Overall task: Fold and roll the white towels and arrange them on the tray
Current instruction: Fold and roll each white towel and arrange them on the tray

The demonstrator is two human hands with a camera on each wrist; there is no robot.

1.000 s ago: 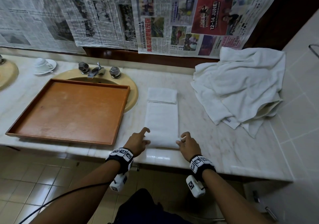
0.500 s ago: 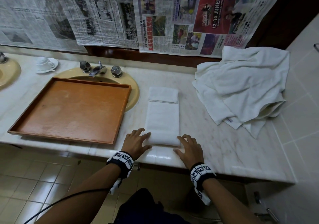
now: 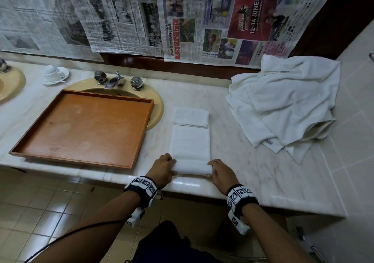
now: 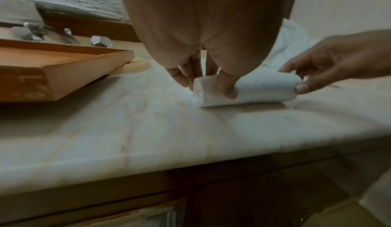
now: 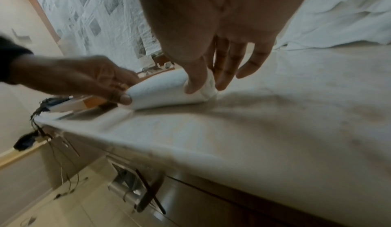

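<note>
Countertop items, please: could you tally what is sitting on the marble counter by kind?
Folded white towel, partly rolled by both hands: 1
Pile of unfolded white towels: 1
Wooden tray: 1
Cup on its saucer: 1
Total: 4

Both our forearms reach toward 12 o'clock. Our left hand (image 3: 162, 168) and right hand (image 3: 220, 173) are curled, thumbs and fingers pinching opposite ends of the towel roll (image 3: 192, 167).
</note>
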